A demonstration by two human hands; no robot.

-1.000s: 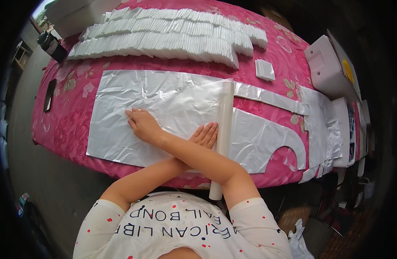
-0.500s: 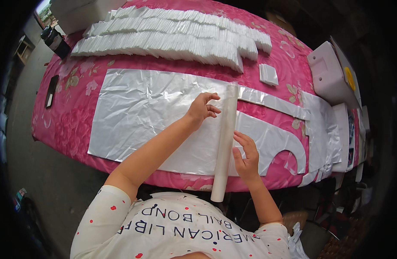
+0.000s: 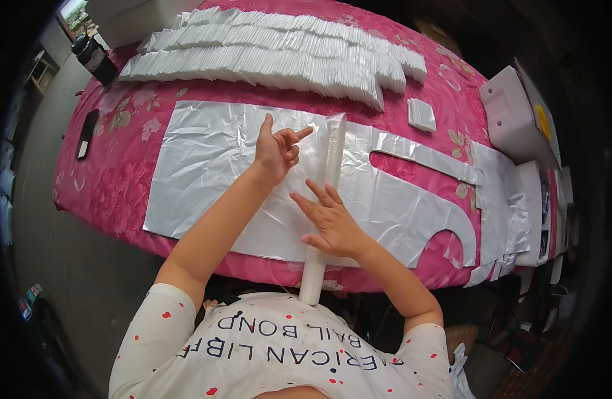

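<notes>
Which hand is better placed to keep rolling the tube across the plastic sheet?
Right, probably. The right hand lies flat against the white tube on the plastic sheet. The left hand is lifted, fingers curled, beside the tube's far end.

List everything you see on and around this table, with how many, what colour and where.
Plastic apron sheet: one, translucent white, spread flat across the table.
Rolled tube: one, white, lying across the sheet and past the near edge.
Folded packets: many, white, in overlapping rows along the far side.
Single folded packet: one, white, right of the rows.
Tablecloth: one, pink floral, covering the table.
Phone: one, black, left end.
Machine: one, white, right end.
Left hand: raised above the sheet, fingers partly curled.
Right hand: flat on the tube.
</notes>
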